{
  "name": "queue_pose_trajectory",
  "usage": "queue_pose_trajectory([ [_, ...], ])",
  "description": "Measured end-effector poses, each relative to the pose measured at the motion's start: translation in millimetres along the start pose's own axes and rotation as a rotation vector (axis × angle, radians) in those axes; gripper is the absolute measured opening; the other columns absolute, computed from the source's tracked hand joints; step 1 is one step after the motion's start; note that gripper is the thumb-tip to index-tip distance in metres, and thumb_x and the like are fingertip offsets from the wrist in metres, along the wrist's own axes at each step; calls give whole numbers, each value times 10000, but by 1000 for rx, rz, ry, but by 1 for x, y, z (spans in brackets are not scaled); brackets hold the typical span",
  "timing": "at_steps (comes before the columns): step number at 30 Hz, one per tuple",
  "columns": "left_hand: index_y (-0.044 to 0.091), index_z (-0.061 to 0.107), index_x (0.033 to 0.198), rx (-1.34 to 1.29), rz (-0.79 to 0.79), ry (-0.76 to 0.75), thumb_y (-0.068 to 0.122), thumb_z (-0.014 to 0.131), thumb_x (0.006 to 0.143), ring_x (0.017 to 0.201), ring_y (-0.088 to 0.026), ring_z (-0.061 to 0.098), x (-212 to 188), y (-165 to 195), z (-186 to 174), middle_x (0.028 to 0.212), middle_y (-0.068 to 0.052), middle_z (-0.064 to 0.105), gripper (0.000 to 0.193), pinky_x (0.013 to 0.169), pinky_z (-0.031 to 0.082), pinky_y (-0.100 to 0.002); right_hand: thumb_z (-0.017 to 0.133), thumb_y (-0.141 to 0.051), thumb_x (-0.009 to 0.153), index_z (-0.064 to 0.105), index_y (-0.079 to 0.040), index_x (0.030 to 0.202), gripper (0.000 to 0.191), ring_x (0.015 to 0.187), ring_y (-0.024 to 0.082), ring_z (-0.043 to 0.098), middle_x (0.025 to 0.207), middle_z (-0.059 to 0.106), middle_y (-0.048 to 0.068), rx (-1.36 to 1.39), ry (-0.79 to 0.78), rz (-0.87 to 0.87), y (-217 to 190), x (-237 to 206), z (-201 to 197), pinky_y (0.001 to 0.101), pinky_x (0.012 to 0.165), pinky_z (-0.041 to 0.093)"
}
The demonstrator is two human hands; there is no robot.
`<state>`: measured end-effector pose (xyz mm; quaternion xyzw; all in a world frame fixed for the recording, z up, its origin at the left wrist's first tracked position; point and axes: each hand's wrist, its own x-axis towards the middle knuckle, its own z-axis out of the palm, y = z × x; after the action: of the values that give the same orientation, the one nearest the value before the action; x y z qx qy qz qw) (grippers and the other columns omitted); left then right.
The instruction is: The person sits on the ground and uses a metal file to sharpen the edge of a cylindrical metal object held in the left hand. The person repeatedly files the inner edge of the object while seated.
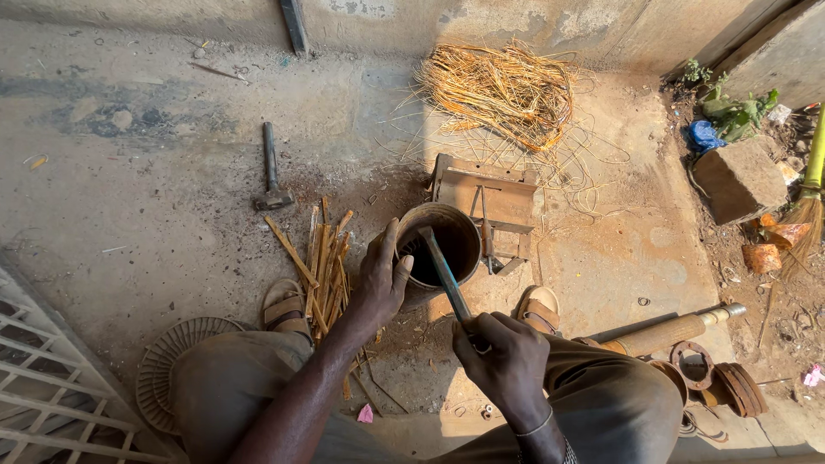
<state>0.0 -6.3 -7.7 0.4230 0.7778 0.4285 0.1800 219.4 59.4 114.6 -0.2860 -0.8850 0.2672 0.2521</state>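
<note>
Gripping the rim of a round rusty metal cylinder (443, 249), the left hand (378, 283) has its fingers (388, 249) curled over the near-left edge, thumb set against the outer wall. The right hand (503, 357) is closed in a fist around the lower end of a long metal rod (443, 271), which slants up and away from those fingers until its tip sits inside the cylinder's dark mouth. The cylinder stands on the concrete floor (155, 172), between the two hands and slightly beyond them. Just left of the left fingers lies a bundle of split wooden sticks (322, 262); farther left and beyond, a hammer (271, 172). Beyond the cylinder, touching its far side, is a small wooden stool (490, 202), and past that a heap of straw-coloured fibres (503, 90). Right of the right hand lie a rusty pipe (670, 331) and metal rings (692, 365).
</note>
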Motion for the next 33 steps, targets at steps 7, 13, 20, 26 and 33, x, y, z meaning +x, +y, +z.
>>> queue_pose_trajectory([
  [7, 98, 112, 1642, -5, 47, 19, 374, 432, 1086, 1424, -446, 422, -2, 1, -2, 1557, -301, 353, 698, 1141, 403, -579, 847, -128, 768, 693, -72, 695, 179, 507, 106, 669, 617, 718, 3, 68, 28, -9, -7, 0, -1, 255, 468, 489],
  [13, 99, 125, 1647, 29, 55, 29, 361, 438, 1089, 1415, -452, 428, -2, 0, -2, 1540, -302, 370, 692, 1136, 408, -575, 841, -132, 777, 608, -85, 637, 276, 480, 129, 634, 576, 659, 5, 115, 66, -94, -7, -2, -7, 283, 472, 466],
  [20, 101, 119, 1640, 25, 40, 41, 352, 453, 1070, 1392, -438, 450, 0, -2, 0, 1520, -299, 392, 707, 1125, 426, -564, 818, -189, 784, 588, -100, 619, 296, 445, 130, 620, 529, 658, -10, 67, 26, -61, -14, -4, -13, 323, 439, 479],
  [26, 102, 107, 1640, 14, 53, 26, 342, 450, 1073, 1399, -432, 448, 3, -3, -2, 1526, -300, 384, 705, 1118, 428, -563, 794, -216, 816, 609, -121, 654, 264, 449, 110, 682, 561, 693, -15, 44, -68, -8, -20, -4, -7, 297, 412, 523],
  [33, 117, 109, 1636, 11, -8, 4, 348, 450, 1060, 1403, -425, 440, 0, 1, -1, 1536, -285, 371, 708, 1116, 439, -552, 788, -233, 817, 638, -112, 679, 238, 394, 152, 633, 518, 659, 0, -30, -68, -1, -22, -11, -3, 331, 399, 489],
])
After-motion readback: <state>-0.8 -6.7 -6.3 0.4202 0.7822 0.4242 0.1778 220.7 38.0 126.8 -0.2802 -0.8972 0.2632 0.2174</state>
